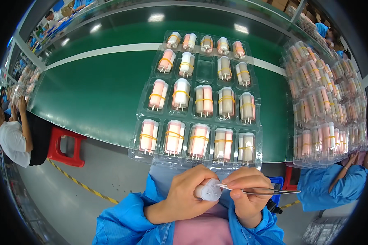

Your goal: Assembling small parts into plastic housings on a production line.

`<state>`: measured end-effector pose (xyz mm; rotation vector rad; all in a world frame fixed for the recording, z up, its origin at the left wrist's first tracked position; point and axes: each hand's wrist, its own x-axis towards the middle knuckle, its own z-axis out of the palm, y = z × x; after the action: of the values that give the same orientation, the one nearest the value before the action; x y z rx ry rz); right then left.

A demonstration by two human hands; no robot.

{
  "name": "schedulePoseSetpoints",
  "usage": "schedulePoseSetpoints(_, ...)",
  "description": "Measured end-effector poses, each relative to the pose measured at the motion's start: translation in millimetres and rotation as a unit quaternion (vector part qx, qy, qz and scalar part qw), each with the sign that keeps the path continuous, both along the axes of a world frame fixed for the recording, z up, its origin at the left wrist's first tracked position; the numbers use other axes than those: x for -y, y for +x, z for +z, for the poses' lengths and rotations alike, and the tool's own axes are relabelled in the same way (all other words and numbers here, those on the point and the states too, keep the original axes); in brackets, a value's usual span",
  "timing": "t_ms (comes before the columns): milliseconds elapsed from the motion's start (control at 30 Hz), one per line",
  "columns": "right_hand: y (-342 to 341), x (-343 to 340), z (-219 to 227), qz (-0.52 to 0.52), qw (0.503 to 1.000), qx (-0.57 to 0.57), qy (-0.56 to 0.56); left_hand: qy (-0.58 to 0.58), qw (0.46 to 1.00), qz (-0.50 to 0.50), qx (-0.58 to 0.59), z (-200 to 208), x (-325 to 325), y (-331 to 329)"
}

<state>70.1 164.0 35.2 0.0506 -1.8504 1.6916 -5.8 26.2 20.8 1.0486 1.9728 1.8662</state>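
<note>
My left hand (183,191) is wrapped round a short cylinder-like part with a pale, rounded end face (209,191) turned toward my right hand. In my right hand (246,197), between thumb and fingers, is a pair of tweezers (276,190). The narrow tips reach the end face, where a small white piece shows; whether the tweezers grip it or only touch it, I cannot tell. Just beyond my hands lies a clear plastic tray (133,154) with rows of pink, white and grey cylinder bundles (199,139), each with a yellow band and small white prongs.
The tray rests on a green conveyor belt (90,90). Stacked trays of similar bundles (319,106) stand to the right. A person in blue (331,183) is at the right, another in white (14,141) at the left near a red stool (67,145).
</note>
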Motion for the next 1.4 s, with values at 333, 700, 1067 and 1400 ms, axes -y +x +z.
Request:
schedulePoseSetpoints(333,0,-1,0,0.001,0.999,0.006,0.044,-0.003,1.0,0.013,-0.01,-3,-1,2)
schedulePoseSetpoints(700,-1,1,0,-0.038,0.991,-0.007,0.131,-0.004,0.995,0.052,-0.082,-9,-5,3)
schedulePoseSetpoints(1067,-2,5,1,-0.065,0.983,-0.006,0.171,-0.033,0.984,0.071,-0.161,-12,-6,2)
schedulePoseSetpoints(1400,-2,4,1,-0.054,0.985,-0.003,0.163,-0.036,0.973,0.086,-0.21,-16,-6,1)
